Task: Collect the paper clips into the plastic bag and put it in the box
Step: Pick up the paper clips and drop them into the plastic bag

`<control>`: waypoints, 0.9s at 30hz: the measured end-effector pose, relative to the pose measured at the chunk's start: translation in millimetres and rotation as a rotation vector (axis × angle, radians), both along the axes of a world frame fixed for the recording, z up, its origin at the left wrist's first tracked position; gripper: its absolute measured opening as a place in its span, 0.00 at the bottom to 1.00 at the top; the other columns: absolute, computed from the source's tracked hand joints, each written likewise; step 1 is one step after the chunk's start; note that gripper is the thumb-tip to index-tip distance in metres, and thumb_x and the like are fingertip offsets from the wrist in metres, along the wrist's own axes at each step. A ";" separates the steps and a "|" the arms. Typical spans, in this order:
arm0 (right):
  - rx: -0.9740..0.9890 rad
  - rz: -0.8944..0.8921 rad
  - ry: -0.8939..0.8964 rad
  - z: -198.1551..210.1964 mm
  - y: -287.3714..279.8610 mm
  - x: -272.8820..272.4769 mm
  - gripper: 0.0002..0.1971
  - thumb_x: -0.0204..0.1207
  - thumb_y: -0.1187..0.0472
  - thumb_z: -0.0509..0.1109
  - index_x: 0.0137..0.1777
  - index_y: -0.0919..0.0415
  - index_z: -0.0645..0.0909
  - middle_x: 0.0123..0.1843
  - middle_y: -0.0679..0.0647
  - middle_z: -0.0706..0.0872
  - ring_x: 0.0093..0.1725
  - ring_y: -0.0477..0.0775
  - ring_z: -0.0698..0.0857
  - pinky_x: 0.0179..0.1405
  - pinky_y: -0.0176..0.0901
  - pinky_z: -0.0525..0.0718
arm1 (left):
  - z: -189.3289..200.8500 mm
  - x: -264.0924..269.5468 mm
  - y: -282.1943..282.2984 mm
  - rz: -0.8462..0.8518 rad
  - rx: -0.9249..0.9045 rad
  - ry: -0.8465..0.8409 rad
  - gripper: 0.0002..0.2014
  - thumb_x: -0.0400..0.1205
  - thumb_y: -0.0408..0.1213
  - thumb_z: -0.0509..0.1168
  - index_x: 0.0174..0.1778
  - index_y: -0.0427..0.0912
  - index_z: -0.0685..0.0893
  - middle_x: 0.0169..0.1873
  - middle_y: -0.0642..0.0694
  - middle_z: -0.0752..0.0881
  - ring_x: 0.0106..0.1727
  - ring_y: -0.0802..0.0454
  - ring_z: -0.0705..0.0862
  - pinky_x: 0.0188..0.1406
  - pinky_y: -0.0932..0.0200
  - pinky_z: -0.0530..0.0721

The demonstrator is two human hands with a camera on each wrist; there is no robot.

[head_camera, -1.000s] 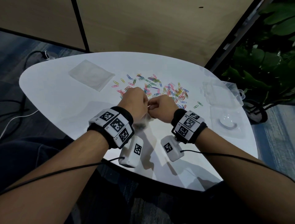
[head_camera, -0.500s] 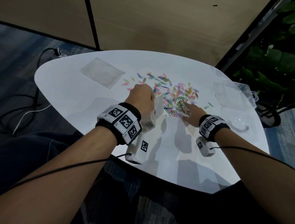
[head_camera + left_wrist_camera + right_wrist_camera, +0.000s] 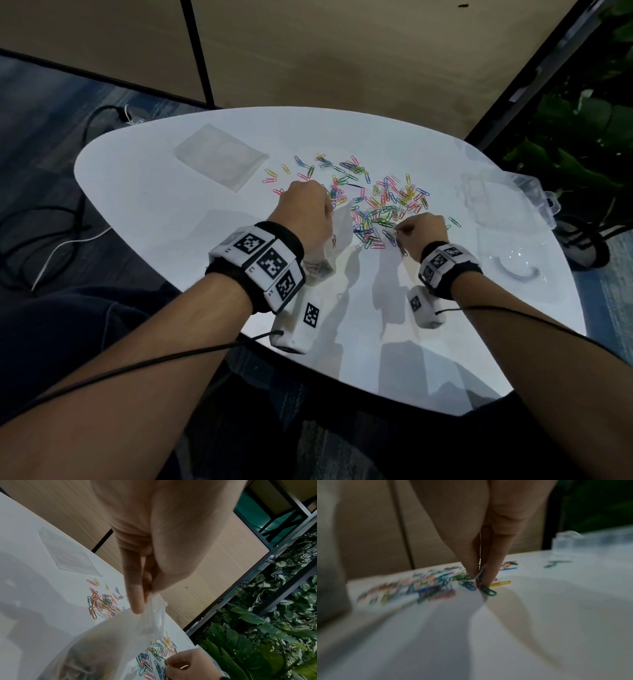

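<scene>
We look down on a white rounded table (image 3: 164,219) set before tan wall panels, with leafy plants (image 3: 582,144) off to our right and dark cables (image 3: 51,219) on the blue floor to our left. At the table's right edge lies the clear plastic box (image 3: 493,198), open and flat, well apart from our hands. Toward the far left lies a stack of flat clear bags (image 3: 219,159). Our left hand (image 3: 305,212) is raised above the table, thumb and fingers pinching the rim of the plastic bag (image 3: 106,639), which hangs down under the wrist with a few clips inside. Our right hand (image 3: 423,233) has its fingertips down at the near edge of the pile, curled and pinching several clips, a green one (image 3: 488,591) among them. The coloured paper clips (image 3: 376,202) lie scattered across the middle of the table, between the two hands and beyond them
</scene>
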State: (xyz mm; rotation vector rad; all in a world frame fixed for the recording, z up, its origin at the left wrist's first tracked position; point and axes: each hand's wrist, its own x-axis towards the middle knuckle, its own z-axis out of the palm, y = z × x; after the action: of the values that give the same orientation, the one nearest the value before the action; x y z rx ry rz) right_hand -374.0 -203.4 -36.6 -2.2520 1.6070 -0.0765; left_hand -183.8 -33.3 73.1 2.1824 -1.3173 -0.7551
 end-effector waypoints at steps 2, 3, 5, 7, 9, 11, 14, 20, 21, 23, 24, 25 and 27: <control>0.171 -0.170 -0.178 5.0 -10.8 -7.1 0.03 0.71 0.65 0.77 0.38 0.58 0.92 0.38 0.52 0.92 0.42 0.50 0.89 0.53 0.37 0.84 | -0.1 -1.2 -1.2 -0.010 0.007 -0.012 0.09 0.82 0.30 0.65 0.42 0.37 0.90 0.47 0.37 0.92 0.46 0.41 0.92 0.51 0.48 0.92; 0.306 -0.275 -0.339 9.4 -15.1 -9.9 0.03 0.68 0.67 0.80 0.37 0.58 0.91 0.38 0.53 0.93 0.43 0.52 0.91 0.56 0.42 0.86 | 0.2 -1.7 -2.1 -0.012 0.012 -0.013 0.09 0.82 0.29 0.65 0.40 0.38 0.90 0.46 0.37 0.92 0.46 0.41 0.92 0.50 0.48 0.92; 0.534 -0.439 -0.695 20.1 -19.2 -10.9 0.04 0.67 0.71 0.81 0.38 0.63 0.90 0.39 0.60 0.93 0.48 0.60 0.93 0.57 0.48 0.88 | 1.8 -3.7 -3.8 -0.018 0.025 -0.015 0.10 0.82 0.29 0.65 0.39 0.39 0.90 0.45 0.37 0.92 0.46 0.41 0.92 0.51 0.48 0.92; 0.701 -0.410 -0.932 38.3 -13.3 -5.6 0.06 0.71 0.73 0.77 0.48 0.72 0.87 0.45 0.64 0.92 0.51 0.60 0.92 0.52 0.42 0.89 | 3.6 -6.4 -5.6 -0.025 0.035 -0.019 0.11 0.82 0.29 0.65 0.35 0.40 0.87 0.44 0.37 0.92 0.46 0.41 0.93 0.52 0.48 0.92; 0.883 -0.249 -1.017 60.2 -2.3 2.7 0.10 0.75 0.71 0.74 0.55 0.74 0.85 0.50 0.62 0.90 0.52 0.54 0.91 0.51 0.36 0.88 | 4.6 -9.0 -6.7 -0.025 0.042 -0.018 0.15 0.82 0.28 0.64 0.29 0.42 0.82 0.44 0.36 0.92 0.46 0.40 0.93 0.52 0.47 0.92; 1.043 -0.122 -1.000 77.2 10.4 11.4 0.11 0.74 0.69 0.74 0.56 0.71 0.86 0.51 0.60 0.91 0.53 0.52 0.90 0.53 0.34 0.87 | 3.3 -10.5 -7.2 -0.014 0.036 -0.010 0.14 0.83 0.28 0.64 0.30 0.42 0.83 0.44 0.36 0.92 0.46 0.40 0.93 0.53 0.47 0.92; 1.053 -0.049 -0.875 86.8 33.2 25.7 0.13 0.72 0.71 0.74 0.57 0.74 0.86 0.51 0.64 0.91 0.52 0.55 0.91 0.51 0.36 0.88 | 1.3 -13.9 -8.6 0.002 0.018 0.022 0.10 0.82 0.28 0.65 0.37 0.38 0.88 0.44 0.37 0.92 0.46 0.39 0.93 0.54 0.46 0.91; 0.651 -0.029 -0.643 72.2 68.2 48.3 0.02 0.71 0.72 0.78 0.40 0.67 0.91 0.39 0.64 0.93 0.41 0.60 0.93 0.49 0.48 0.91 | -0.5 -19.4 -10.4 -0.008 -0.001 0.009 0.13 0.81 0.28 0.64 0.30 0.41 0.84 0.41 0.35 0.92 0.43 0.38 0.92 0.51 0.46 0.92; 0.594 -0.015 -0.612 70.4 71.4 50.4 0.02 0.72 0.69 0.78 0.39 0.66 0.91 0.38 0.63 0.93 0.40 0.60 0.93 0.50 0.50 0.91 | -0.6 -19.6 -10.2 -0.009 -0.004 0.011 0.14 0.81 0.28 0.64 0.29 0.41 0.83 0.41 0.35 0.92 0.43 0.38 0.92 0.51 0.46 0.92; 0.500 0.004 -0.562 70.1 76.0 53.9 0.06 0.76 0.65 0.74 0.42 0.67 0.91 0.38 0.62 0.92 0.36 0.56 0.93 0.46 0.51 0.92 | -1.0 -18.5 -10.0 -0.013 -0.017 0.019 0.12 0.81 0.29 0.64 0.32 0.39 0.86 0.41 0.35 0.92 0.44 0.38 0.92 0.51 0.46 0.92; 0.464 0.029 -0.520 71.0 77.7 55.9 0.09 0.79 0.64 0.72 0.42 0.68 0.91 0.37 0.62 0.92 0.33 0.54 0.92 0.46 0.51 0.92 | -1.6 -17.2 -9.6 -0.011 -0.021 0.024 0.11 0.81 0.29 0.64 0.35 0.38 0.88 0.41 0.36 0.92 0.43 0.39 0.92 0.51 0.46 0.92; 0.443 0.075 -0.473 71.2 76.9 57.9 0.11 0.80 0.63 0.70 0.42 0.69 0.90 0.38 0.62 0.92 0.33 0.53 0.91 0.47 0.53 0.92 | -1.7 -15.7 -9.1 -0.012 -0.025 0.032 0.11 0.81 0.29 0.64 0.36 0.39 0.89 0.40 0.37 0.92 0.43 0.40 0.92 0.50 0.46 0.92; 0.468 0.160 -0.421 74.7 72.1 60.6 0.11 0.82 0.62 0.68 0.45 0.68 0.90 0.40 0.60 0.93 0.37 0.54 0.91 0.51 0.57 0.91 | -1.9 -12.2 -8.0 -0.011 -0.023 0.041 0.11 0.81 0.28 0.65 0.34 0.40 0.88 0.38 0.37 0.92 0.41 0.40 0.92 0.49 0.46 0.92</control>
State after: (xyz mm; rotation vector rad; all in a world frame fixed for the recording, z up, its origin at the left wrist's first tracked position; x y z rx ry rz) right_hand -313.5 -131.3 38.1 -1.8401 1.0875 -0.1109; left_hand -196.0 -41.4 71.2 2.1323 -1.3130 -0.7810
